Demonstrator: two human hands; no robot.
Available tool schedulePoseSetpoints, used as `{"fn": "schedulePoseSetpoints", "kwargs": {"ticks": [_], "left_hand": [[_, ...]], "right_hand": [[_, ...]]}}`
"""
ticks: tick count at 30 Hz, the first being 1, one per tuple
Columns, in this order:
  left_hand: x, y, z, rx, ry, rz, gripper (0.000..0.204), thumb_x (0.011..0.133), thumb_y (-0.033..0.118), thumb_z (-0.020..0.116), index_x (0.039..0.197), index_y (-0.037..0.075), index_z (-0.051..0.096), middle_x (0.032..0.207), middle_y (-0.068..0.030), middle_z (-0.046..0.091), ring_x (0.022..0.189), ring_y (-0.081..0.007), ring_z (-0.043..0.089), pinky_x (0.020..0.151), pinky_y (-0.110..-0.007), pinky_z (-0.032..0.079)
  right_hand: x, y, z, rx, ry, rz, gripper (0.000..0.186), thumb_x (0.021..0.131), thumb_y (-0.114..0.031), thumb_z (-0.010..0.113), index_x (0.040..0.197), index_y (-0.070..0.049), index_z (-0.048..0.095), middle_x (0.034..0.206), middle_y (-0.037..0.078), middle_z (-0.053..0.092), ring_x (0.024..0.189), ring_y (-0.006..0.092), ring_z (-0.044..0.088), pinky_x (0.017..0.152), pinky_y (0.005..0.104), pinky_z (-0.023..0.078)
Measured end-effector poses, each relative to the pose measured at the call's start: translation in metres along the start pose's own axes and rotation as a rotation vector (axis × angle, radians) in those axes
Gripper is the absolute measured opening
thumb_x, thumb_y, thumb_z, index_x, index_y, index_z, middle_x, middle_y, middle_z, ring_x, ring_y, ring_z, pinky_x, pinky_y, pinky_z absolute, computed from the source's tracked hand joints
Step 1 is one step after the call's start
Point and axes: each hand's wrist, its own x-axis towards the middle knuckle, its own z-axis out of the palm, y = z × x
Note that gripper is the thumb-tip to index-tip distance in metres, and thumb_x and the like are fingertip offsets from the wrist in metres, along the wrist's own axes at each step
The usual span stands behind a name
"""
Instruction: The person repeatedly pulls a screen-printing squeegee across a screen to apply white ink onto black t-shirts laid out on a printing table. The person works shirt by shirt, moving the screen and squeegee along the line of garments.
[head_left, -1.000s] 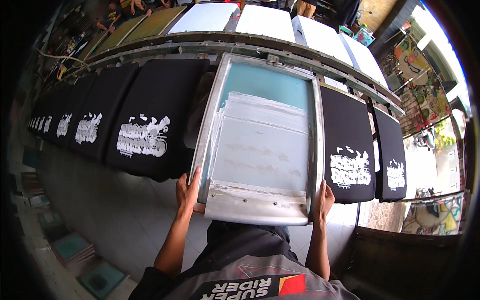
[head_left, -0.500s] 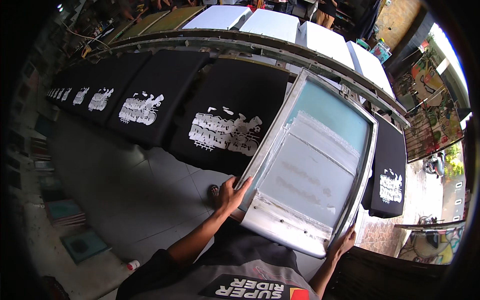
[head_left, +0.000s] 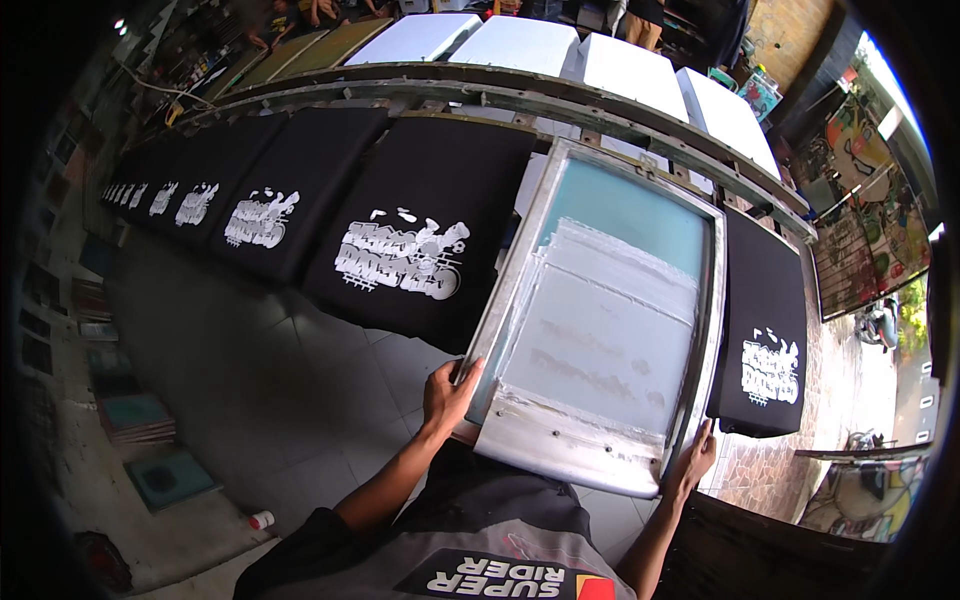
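Observation:
A screen printing frame [head_left: 622, 250] with metal sides and a teal mesh is held in front of me, tilted slightly. My left hand [head_left: 450, 396] grips its lower left side, thumb over the edge. On the lower right side my right hand [head_left: 698, 455] is closed round the rim, its fingers partly hidden. A squeegee with a broad metal holder [head_left: 565, 440] lies across the near end of the mesh, and whitish ink [head_left: 600, 330] is smeared over the middle. Black shirts with white prints stretch on boards either side: a left shirt [head_left: 420, 200] and a right shirt [head_left: 765, 330].
A row of black shirts [head_left: 265, 190] runs off to the left along a metal rail [head_left: 440, 95]. Beyond it stand boards with white fabric [head_left: 515, 45]. Stacked screens [head_left: 138, 418] and a small can [head_left: 261, 520] are at lower left. People stand at the back.
The frame, held in both hands, has shifted left relative to my view and turned a little more upright. The shirts have slid left in view too. Both hands keep their hold.

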Motion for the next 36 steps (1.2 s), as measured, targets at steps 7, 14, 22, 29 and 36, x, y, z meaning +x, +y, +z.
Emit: {"fn": "schedulePoseSetpoints", "kwargs": {"ticks": [7,14,22,29,36], "left_hand": [[0.036,0.004,0.023,0.019,0.077,-0.016,0.043,0.103,0.040,0.075,0.091,-0.001,0.074,0.076,0.0015,0.066,0.073,-0.0077,0.054,0.066,-0.032,0.044],[0.061,0.016,0.054,0.024,0.110,-0.008,0.047,0.102,0.044,0.075,0.089,-0.002,0.073,0.071,-0.0047,0.067,0.069,-0.0106,0.056,0.064,-0.035,0.046],[0.073,0.031,0.070,0.133,0.058,-0.038,0.047,0.103,0.042,0.073,0.088,-0.002,0.071,0.071,-0.0073,0.066,0.068,-0.0113,0.055,0.064,-0.036,0.046],[0.076,0.038,0.081,0.219,0.027,-0.040,0.049,0.105,0.043,0.071,0.088,-0.003,0.071,0.067,-0.0054,0.060,0.068,-0.0104,0.047,0.062,-0.035,0.041],[0.076,0.030,0.089,0.174,0.082,-0.095,0.047,0.105,0.045,0.071,0.105,-0.001,0.080,0.076,-0.0038,0.064,0.079,-0.0111,0.053,0.073,-0.033,0.046]], "right_hand": [[0.056,-0.022,0.047,-0.090,-0.035,0.034,0.058,0.107,-0.053,0.065,0.090,0.002,0.069,0.064,-0.004,0.044,0.061,0.0072,0.034,0.055,0.0314,0.025],[0.096,-0.024,0.068,-0.085,-0.010,0.075,0.056,0.106,-0.054,0.067,0.092,0.001,0.067,0.066,-0.005,0.046,0.062,0.0053,0.032,0.056,0.0284,0.023],[0.120,-0.013,0.062,-0.118,-0.037,0.083,0.050,0.107,-0.048,0.067,0.104,0.002,0.067,0.064,0.001,0.056,0.060,0.0063,0.040,0.055,0.0295,0.026],[0.128,0.002,0.053,-0.110,-0.103,0.026,0.047,0.107,-0.043,0.069,0.115,0.003,0.070,0.086,0.014,0.074,0.078,0.0129,0.059,0.070,0.0316,0.046],[0.128,0.016,0.069,-0.030,-0.069,0.035,0.047,0.107,-0.046,0.068,0.105,0.001,0.064,0.076,0.000,0.058,0.070,0.0067,0.042,0.062,0.0282,0.033]]}}
